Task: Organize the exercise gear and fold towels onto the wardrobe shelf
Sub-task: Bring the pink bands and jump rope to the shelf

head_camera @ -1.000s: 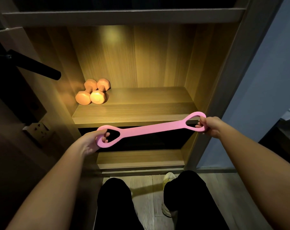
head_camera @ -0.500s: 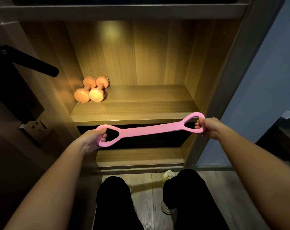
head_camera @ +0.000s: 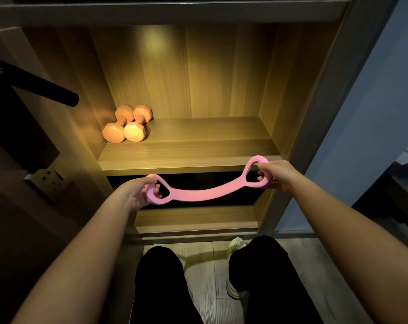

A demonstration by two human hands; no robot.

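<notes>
A pink resistance band (head_camera: 205, 191) with a loop at each end hangs slack in front of the wardrobe shelf (head_camera: 189, 157). My left hand (head_camera: 140, 191) grips its left loop, fingers curled through it. My right hand (head_camera: 276, 175) grips the right loop, held a little higher. Two orange dumbbells (head_camera: 127, 126) lie side by side at the back left of the lit shelf. No towels are in view.
A dark compartment opens under the shelf, with a lower wooden ledge (head_camera: 196, 220) beneath it. A black rod (head_camera: 39, 86) sticks out at the left, above a wall socket (head_camera: 50, 178). My knees and a white shoe (head_camera: 234, 267) are on the pale floor.
The band was stretched taut and straight; my hands have moved closer together and it now sags in the middle.
</notes>
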